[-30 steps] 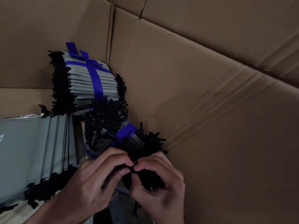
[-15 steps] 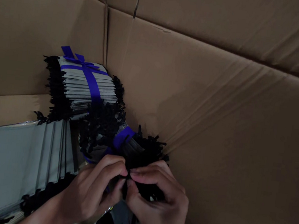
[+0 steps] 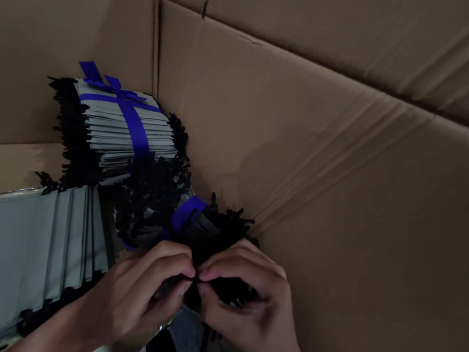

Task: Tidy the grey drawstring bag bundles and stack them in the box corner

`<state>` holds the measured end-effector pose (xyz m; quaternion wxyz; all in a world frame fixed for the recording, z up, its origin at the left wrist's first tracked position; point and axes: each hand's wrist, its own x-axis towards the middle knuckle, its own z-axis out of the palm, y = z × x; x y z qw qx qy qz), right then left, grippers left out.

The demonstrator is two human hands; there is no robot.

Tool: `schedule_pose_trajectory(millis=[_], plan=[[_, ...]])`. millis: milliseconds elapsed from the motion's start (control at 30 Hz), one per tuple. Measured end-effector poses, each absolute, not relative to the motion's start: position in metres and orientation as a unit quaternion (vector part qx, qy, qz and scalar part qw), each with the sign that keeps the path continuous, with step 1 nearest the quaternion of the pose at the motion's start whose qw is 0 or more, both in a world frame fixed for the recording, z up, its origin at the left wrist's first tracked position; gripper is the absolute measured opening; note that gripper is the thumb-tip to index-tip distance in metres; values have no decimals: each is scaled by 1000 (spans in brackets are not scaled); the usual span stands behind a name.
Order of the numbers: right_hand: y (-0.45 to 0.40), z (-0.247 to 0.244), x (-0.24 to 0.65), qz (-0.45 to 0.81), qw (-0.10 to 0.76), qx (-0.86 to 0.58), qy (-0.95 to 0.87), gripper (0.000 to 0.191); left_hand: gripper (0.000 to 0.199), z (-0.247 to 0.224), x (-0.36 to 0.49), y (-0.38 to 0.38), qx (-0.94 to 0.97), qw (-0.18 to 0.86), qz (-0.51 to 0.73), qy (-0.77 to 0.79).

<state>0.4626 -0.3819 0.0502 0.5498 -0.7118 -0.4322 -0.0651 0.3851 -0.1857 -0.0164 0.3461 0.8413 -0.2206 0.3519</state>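
Inside a corrugated cardboard carton (image 3: 326,152), the left hand (image 3: 132,294) and right hand (image 3: 245,307) pinch the black fringe (image 3: 228,288) of a blue-strapped gray bundle (image 3: 185,215).

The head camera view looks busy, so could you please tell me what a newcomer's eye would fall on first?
The vivid blue strap tied round a grey stack with black fringed edges stands out at upper left. Below it, the left hand and right hand meet on a second, blue-banded bundle. Tan corrugated cardboard fills the right side.
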Motion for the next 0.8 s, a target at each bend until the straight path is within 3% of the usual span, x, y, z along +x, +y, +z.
schedule_pose_trajectory(millis=[333,800], plan=[[-389,61,485,99,534,-708,-451,29,19,-5,386,-189,853,373,304,-202],[-390,58,483,95,543,-730,-403,25,21,3,389,-186,854,409,256,-195]])
